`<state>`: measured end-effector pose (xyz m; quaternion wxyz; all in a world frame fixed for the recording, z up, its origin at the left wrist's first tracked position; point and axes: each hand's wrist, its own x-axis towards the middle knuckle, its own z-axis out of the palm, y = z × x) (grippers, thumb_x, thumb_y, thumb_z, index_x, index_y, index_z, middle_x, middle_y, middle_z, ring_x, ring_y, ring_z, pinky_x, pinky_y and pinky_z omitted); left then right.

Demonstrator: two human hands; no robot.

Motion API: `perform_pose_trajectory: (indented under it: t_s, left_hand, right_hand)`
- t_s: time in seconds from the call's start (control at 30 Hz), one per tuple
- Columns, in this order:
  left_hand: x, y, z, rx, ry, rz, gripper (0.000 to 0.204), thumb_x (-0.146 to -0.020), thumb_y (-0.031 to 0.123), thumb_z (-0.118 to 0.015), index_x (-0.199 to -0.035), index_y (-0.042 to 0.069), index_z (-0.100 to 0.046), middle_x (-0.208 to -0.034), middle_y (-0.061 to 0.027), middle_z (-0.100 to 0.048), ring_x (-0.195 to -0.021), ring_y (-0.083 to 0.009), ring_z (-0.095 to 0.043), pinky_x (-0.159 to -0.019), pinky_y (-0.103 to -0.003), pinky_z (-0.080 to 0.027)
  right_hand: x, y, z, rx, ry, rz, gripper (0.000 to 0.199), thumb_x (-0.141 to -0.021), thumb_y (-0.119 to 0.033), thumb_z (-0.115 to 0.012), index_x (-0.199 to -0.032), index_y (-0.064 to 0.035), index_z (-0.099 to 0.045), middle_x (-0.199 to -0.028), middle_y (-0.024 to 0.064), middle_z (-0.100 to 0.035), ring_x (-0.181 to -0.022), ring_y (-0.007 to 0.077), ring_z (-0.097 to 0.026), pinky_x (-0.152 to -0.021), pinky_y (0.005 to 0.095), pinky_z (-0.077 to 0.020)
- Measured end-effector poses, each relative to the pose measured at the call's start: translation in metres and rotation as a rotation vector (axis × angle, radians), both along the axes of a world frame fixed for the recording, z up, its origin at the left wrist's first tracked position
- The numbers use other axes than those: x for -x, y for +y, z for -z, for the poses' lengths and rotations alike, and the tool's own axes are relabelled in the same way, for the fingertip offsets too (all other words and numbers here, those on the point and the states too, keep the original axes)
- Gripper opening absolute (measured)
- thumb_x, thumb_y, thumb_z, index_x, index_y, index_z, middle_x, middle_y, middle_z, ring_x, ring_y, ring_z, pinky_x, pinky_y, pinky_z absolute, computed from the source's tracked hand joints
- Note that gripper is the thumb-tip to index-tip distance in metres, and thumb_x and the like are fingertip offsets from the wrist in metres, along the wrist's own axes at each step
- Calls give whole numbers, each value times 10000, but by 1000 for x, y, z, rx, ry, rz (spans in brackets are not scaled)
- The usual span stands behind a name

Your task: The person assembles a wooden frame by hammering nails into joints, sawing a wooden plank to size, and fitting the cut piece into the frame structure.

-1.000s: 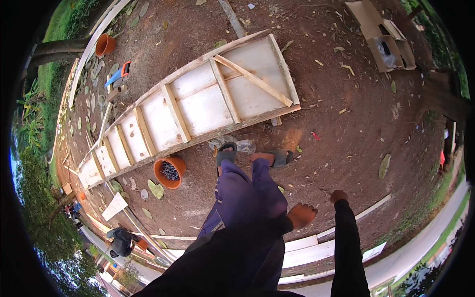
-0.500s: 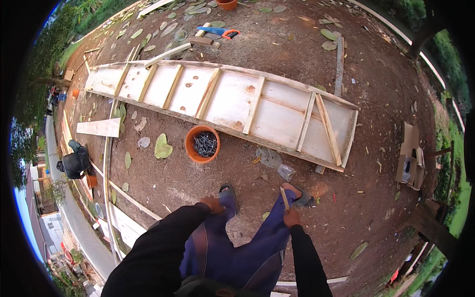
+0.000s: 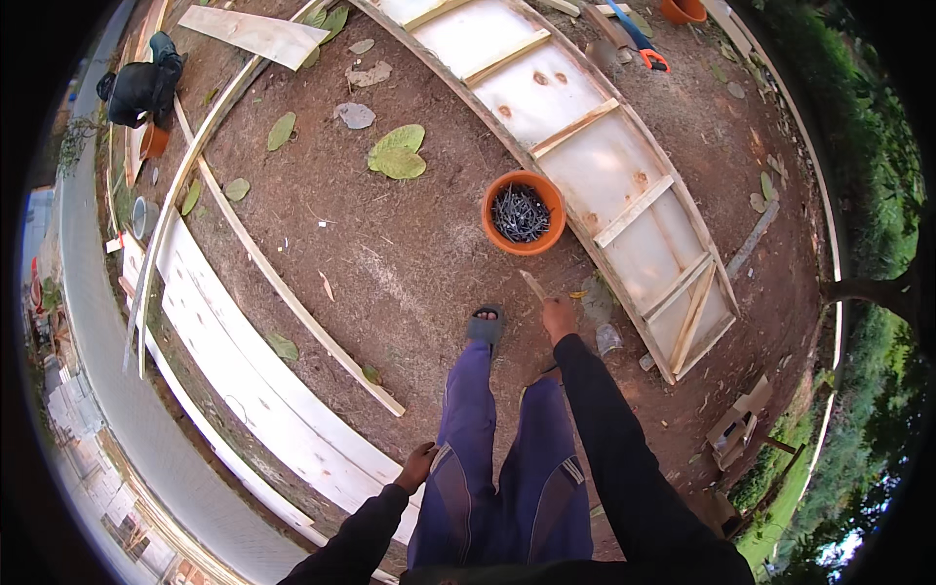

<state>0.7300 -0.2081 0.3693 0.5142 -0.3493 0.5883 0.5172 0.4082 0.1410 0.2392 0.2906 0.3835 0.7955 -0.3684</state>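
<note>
My right hand (image 3: pixel 559 318), its arm stretched forward, is closed around a short, pale wooden stick (image 3: pixel 531 285) that points up and away. Just beyond the stick, an orange bucket (image 3: pixel 520 182) filled with dark metal nails (image 3: pixel 520 216) stands on the ground. Behind the bucket, a long wooden panel (image 3: pixel 585 174) with cross battens lies on the soil, a diagonal strip near its closest end. My left hand (image 3: pixel 419 466) hangs beside my left thigh with curled fingers. Its palm side is hidden, so whatever it holds, if anything, does not show.
Long pale boards (image 3: pixel 244 375) and a thin wooden strip (image 3: pixel 283 292) lie at left. A person (image 3: pixel 141 90) bends over at far left beside another orange bucket (image 3: pixel 153 141). A handsaw (image 3: pixel 639 37) lies beyond the panel. A torn cardboard box (image 3: pixel 738 421) sits at right.
My view has swung left, so the panel and bucket now appear farther right. My right hand has reached forward with the stick toward the bucket. My left hand has dropped back beside my thigh.
</note>
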Motion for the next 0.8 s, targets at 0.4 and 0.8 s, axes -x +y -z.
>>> perform_pose_trajectory:
  t_s: [0.4,0.8]
  left_hand:
    - [-107,13,-62,217,53,-195,402,-948,303,-641,-1196,-1,-732,-1116,-264,-747,-1056,-394,-726,-892,-484,-555]
    - [233,-86,-103,433,430,-645,391,-957,241,-624,-1174,-69,-723,-1054,-276,-747,-1008,-405,-732,-862,-472,-548]
  right_hand:
    - [-71,-32,-83,-78,100,-755,353,-947,-289,-688,-1070,35,-620,-1005,260,-682,-978,451,-672,-822,556,-495]
    - [87,178,-86,-67,90,-286,392,-915,-263,-662,-1129,60,-725,-940,183,-766,-815,345,-763,-711,457,-613]
